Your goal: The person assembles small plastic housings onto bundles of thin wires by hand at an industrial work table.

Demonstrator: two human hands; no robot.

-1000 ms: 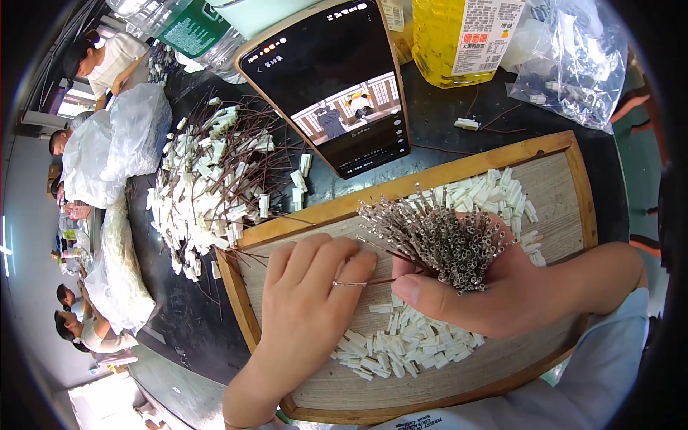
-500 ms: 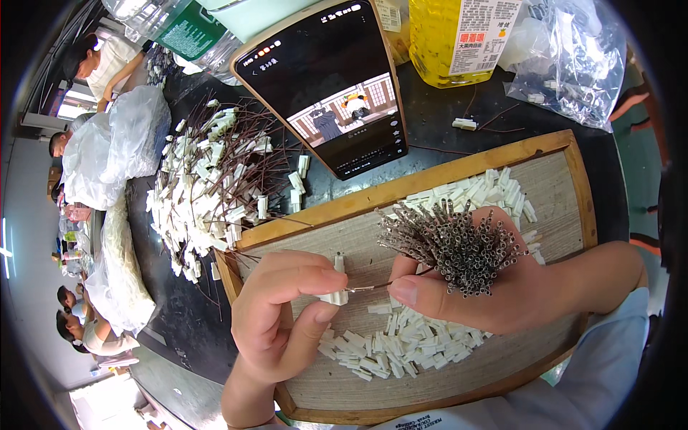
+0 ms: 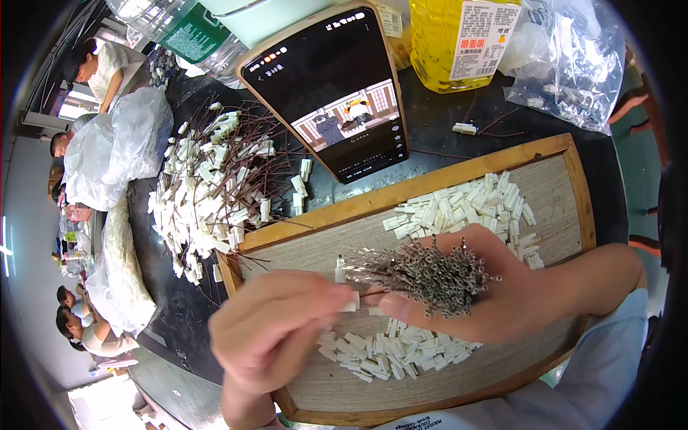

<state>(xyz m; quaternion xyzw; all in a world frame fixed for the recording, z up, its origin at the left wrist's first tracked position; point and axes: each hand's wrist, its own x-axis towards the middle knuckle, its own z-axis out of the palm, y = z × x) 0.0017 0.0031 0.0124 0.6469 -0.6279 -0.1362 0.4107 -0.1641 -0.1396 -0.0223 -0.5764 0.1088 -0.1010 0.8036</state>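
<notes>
bright light glares at lower left, fisheye edges bend into black, and the left hand blurs.

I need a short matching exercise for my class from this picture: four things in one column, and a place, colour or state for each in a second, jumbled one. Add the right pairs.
Column one
1. Phone
2. Wire bundle
3. Bottle
4. Heap of wired white pieces

Column two
A. Yellow, with a white label
B. Heaped on the black table, beyond the far left corner of the wooden tray
C. Screen lit, showing a picture
D. Gripped in the right hand

Right pairs: 1-C, 2-D, 3-A, 4-B
</notes>
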